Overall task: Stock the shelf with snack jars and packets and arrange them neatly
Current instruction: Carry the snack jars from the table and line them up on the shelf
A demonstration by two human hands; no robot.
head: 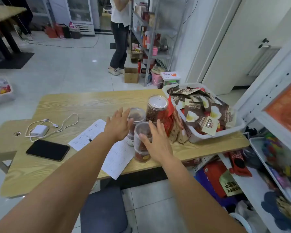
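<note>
Three clear snack jars stand together on the wooden table (60, 106). The tall back jar (156, 108) holds dark snacks. A shorter jar (136, 116) stands left of it, and the nearest jar (142, 132) is at the front. My left hand (118, 124) has straight fingers against the left jar's side. With spread fingers, my right hand (155, 142) touches the right side of the nearest jar. A white basket (213, 134) of brown snack packets sits to the right, with red packets (168, 125) leaning on its left side. The white shelf (265, 105) stands at the far right.
On the table lie a black phone (47, 150), a white charger with its cable (39, 130) and printed paper sheets (118, 157). A dark stool (102, 211) stands below the table edge. A person (118, 34) stands at a metal rack (151, 39) in the back.
</note>
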